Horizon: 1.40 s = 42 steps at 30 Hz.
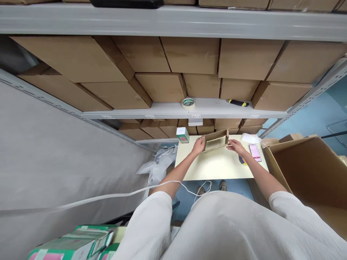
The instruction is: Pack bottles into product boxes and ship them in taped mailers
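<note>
Above the cream table [214,168], my left hand [199,145] grips the left end of a small brown cardboard box [216,135]. The box is unfolded into a frame, and the pale table top shows through it. At the box's right end my right hand [236,147] has its fingers closed on the cardboard edge. A small green and white carton [183,134] stands on the table left of the box. Near my right wrist lie a phone [255,152] with a pink screen and a partly hidden blue and yellow object [242,160].
Metal shelving [173,22] full of brown boxes [191,54] rises ahead. A tape roll [188,103] and a utility knife [238,103] lie on its ledge. A large open carton [306,173] stands right. A white cable [116,195] crosses at left, near green cartons [73,243].
</note>
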Each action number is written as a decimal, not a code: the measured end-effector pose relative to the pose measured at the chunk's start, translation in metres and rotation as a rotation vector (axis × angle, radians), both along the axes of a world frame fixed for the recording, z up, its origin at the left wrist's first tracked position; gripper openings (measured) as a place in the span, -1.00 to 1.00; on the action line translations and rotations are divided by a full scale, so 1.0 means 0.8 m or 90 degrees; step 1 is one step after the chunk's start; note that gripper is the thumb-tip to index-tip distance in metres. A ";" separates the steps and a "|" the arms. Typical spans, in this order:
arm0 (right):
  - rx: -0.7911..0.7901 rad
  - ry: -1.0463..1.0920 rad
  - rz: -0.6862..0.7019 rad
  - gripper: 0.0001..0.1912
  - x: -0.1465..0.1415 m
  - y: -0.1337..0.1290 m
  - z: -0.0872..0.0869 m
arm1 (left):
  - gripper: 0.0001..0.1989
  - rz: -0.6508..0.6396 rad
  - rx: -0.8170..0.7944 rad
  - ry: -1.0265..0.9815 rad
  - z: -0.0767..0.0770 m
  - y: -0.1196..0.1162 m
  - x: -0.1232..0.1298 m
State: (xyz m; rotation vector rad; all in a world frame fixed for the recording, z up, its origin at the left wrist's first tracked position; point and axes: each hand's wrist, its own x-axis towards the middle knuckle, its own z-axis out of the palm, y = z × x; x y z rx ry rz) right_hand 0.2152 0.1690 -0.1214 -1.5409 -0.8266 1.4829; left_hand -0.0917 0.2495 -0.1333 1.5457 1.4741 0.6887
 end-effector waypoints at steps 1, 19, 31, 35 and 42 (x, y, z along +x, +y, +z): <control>-0.013 -0.017 0.005 -0.75 -0.001 0.000 0.002 | -0.56 -0.009 0.004 0.003 0.002 0.001 0.001; 0.027 -0.047 0.175 -0.28 -0.026 0.016 0.009 | -0.75 0.090 -0.100 0.124 0.002 0.007 -0.024; 0.033 -0.156 0.128 -0.65 -0.027 0.023 -0.013 | -0.40 0.041 -0.142 -0.105 -0.014 0.013 -0.046; 0.064 -0.221 0.120 -0.55 -0.032 0.029 -0.019 | -0.32 0.050 -0.095 -0.064 -0.020 0.014 -0.044; 0.118 -0.274 0.137 -0.16 -0.035 0.032 -0.015 | -0.34 -0.012 -0.056 0.028 -0.026 0.014 -0.046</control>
